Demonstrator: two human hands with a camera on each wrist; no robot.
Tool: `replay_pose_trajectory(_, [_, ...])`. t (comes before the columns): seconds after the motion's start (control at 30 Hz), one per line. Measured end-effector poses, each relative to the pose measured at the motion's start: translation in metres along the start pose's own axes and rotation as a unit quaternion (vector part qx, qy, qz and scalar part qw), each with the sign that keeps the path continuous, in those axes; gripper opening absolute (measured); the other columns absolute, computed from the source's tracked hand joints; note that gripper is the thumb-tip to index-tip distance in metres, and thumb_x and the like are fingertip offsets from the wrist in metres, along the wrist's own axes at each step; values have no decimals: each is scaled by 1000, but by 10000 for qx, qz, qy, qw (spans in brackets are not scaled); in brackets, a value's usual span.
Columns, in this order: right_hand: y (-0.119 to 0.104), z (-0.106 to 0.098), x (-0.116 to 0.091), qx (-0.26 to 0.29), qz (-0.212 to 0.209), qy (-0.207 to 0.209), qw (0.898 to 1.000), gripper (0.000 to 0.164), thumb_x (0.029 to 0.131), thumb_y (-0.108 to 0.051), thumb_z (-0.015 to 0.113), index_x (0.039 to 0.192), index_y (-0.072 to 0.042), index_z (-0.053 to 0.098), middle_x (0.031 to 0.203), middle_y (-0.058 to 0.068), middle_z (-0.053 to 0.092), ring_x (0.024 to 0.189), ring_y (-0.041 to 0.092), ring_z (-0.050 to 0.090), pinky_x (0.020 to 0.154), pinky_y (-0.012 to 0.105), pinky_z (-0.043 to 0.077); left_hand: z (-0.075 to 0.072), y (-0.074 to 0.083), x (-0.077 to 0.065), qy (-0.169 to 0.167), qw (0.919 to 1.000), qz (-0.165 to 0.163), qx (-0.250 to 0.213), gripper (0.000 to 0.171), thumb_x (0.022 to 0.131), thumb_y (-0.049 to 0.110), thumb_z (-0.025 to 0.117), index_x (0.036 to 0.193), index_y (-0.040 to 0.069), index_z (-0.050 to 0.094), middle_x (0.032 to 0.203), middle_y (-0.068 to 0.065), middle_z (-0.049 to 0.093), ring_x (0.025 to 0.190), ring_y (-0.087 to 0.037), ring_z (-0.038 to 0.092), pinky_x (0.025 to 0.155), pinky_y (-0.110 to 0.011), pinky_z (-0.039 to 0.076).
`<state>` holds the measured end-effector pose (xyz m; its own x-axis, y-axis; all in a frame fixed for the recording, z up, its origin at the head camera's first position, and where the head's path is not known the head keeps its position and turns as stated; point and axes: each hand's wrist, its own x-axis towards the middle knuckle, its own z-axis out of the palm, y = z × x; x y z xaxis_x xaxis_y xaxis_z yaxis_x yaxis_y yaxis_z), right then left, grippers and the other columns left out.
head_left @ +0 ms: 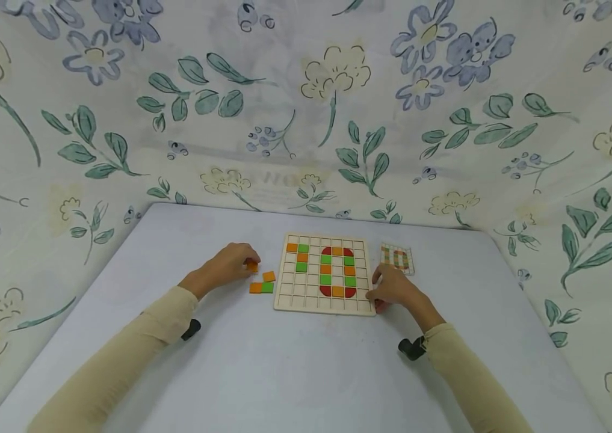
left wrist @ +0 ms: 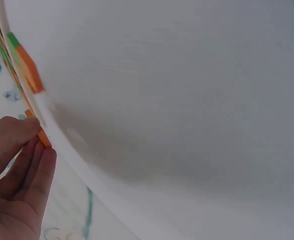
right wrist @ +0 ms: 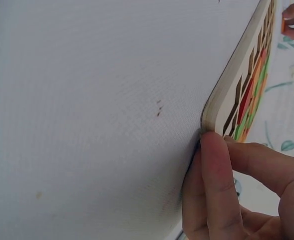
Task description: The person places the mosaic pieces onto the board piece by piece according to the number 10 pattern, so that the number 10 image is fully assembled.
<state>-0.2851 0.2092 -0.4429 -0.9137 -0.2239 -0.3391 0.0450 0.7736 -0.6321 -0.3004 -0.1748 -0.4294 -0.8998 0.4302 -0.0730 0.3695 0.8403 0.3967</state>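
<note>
Between thumb and fingertips my left hand (head_left: 232,264) pinches an orange square tile (left wrist: 44,137), held just left of the board. Close by on the table lie a loose orange tile (head_left: 269,276), then another orange tile (head_left: 255,288) side by side with a green tile (head_left: 267,288). The wooden grid board (head_left: 286,299) carries a ring of red, orange and green tiles, with a short column of orange and green ones to its left. My right hand (head_left: 396,287) grips the board's near right corner, thumb over its top and fingers against its edge.
A small pattern card (head_left: 407,255) with a similar coloured design lies right of the board, partly behind the right hand. White cloth covers the table (head_left: 306,373). Floral fabric (head_left: 284,120) rises behind it and at both sides.
</note>
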Motion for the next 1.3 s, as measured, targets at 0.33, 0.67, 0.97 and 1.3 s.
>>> replay_pose_trajectory(0.33, [-1,0,-1,57,61,-10,10000,35,83,-8,75,107,3,54,67,12,65,54,21,67,54,30,55,19,52,29,-315,9970,700,-1,28,85,5,74,112,0,71,107,-6,66,94,-20,57,90,-34,50])
replay_pose_trajectory(0.67, [2,1,4,59,143,-50,9999,36,83,-11,76,108,2,53,67,11,66,54,21,67,54,30,55,36,73,48,-355,9909,1293,146,12,83,3,76,95,4,78,92,-1,69,86,-15,57,82,-30,51])
replay_pose_trajectory(0.97, [1,-3,3,117,47,-89,9999,34,84,-9,74,107,3,53,69,11,67,55,22,67,56,32,55,34,76,46,-416,9897,1361,128,6,85,3,74,87,6,79,83,3,65,77,-12,52,72,-26,49])
replay_pose_trajectory(1.3, [4,1,2,-84,-25,14,10000,34,83,-10,75,106,3,54,67,10,65,54,20,66,54,30,54,8,54,20,-720,9951,663,-132,28,92,6,65,120,3,68,122,-9,64,120,-28,54,103,-43,43])
